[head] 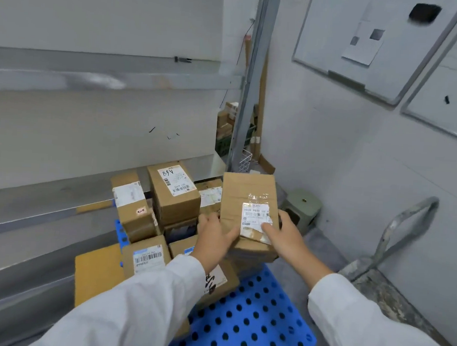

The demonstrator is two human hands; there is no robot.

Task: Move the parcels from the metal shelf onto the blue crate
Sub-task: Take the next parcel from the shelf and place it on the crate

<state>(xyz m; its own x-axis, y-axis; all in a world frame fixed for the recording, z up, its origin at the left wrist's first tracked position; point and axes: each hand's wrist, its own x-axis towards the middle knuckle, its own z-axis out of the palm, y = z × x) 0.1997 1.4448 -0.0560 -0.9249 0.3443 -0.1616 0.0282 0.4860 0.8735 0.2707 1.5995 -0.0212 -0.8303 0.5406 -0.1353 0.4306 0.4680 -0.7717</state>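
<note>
Currently we hold one cardboard parcel [248, 200] between both hands: left hand [214, 238] and right hand [285, 237] each clamp a near corner, above the blue crate [253, 321].

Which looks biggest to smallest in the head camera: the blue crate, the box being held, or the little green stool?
1. Blue crate, partly covered by boxes.
2. Held box, gripped by left hand and right hand.
3. Green stool, though farther away.
</note>
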